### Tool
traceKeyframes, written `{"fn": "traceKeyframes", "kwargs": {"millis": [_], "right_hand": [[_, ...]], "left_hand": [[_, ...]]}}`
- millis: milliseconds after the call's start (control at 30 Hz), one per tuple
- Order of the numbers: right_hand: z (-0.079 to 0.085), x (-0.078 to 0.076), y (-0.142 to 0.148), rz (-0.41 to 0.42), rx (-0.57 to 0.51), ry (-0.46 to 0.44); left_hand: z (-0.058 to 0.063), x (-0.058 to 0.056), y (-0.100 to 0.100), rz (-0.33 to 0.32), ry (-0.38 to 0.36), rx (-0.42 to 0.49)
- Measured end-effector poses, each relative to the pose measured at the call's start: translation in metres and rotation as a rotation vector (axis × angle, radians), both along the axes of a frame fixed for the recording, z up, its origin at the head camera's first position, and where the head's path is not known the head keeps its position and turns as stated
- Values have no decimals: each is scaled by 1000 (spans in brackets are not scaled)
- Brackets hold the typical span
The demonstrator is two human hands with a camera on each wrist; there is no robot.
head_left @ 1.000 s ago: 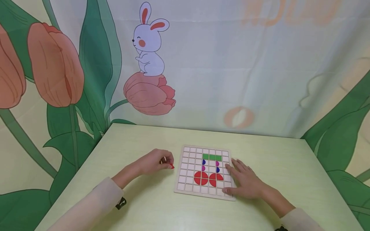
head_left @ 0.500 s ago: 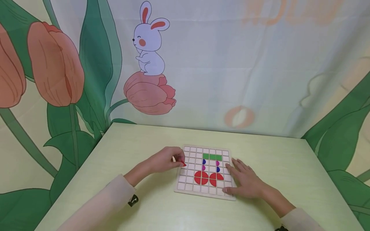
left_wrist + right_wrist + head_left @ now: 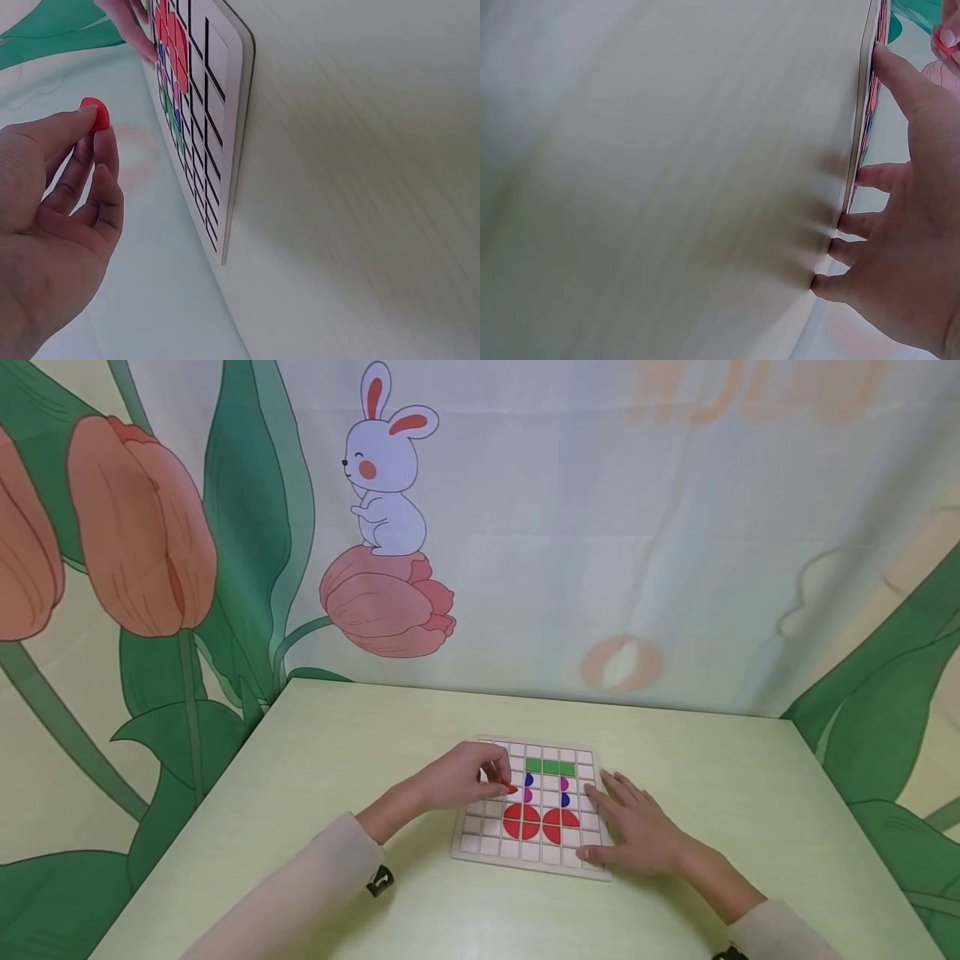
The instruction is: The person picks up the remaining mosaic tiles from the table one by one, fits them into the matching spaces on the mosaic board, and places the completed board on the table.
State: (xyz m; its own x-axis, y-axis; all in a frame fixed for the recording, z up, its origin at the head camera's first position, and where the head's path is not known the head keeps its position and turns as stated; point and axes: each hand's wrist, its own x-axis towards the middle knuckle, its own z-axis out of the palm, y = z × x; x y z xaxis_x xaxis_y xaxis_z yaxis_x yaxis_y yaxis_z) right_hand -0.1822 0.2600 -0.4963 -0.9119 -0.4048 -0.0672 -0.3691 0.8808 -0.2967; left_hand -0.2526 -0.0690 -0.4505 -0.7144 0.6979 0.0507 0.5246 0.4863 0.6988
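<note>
My left hand (image 3: pixel 467 777) pinches a small red piece (image 3: pixel 96 114) with a rounded edge between thumb and fingertips, held above the left part of a square grid board (image 3: pixel 480 850). My right hand (image 3: pixel 643 831) lies with spread fingers along the board's right side, thumb and a finger touching its edge. In the board's cells sit a row of green squares (image 3: pixel 551 767), small blue and magenta half-rounds, and red quarter-rounds. On the left these form a full red circle (image 3: pixel 521 823). The red shape (image 3: pixel 558 825) on the right has a white cell at its lower right.
The board lies on a pale yellow-green table (image 3: pixel 390 893). Behind it hangs a curtain (image 3: pixel 540 527) printed with a rabbit, tulips and leaves, meeting the table's back edge.
My left hand has moved right with the red piece, from beside the board to over its cells. My right hand has stayed in place at the board's right edge.
</note>
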Motion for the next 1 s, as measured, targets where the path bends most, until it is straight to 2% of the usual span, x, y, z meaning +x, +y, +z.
{"fn": "traceKeyframes", "kwargs": {"millis": [367, 633, 767, 1000], "right_hand": [[-2, -2, 0, 7, 6, 1], [-2, -2, 0, 0, 12, -15], [-1, -2, 0, 11, 12, -12], [2, -1, 0, 23, 10, 7]], "left_hand": [[-2, 2, 26, -37, -54, 25], [-7, 3, 47, -82, -9, -44], [-12, 4, 55, -113, -6, -47], [-19, 4, 68, -170, 71, -51]]}}
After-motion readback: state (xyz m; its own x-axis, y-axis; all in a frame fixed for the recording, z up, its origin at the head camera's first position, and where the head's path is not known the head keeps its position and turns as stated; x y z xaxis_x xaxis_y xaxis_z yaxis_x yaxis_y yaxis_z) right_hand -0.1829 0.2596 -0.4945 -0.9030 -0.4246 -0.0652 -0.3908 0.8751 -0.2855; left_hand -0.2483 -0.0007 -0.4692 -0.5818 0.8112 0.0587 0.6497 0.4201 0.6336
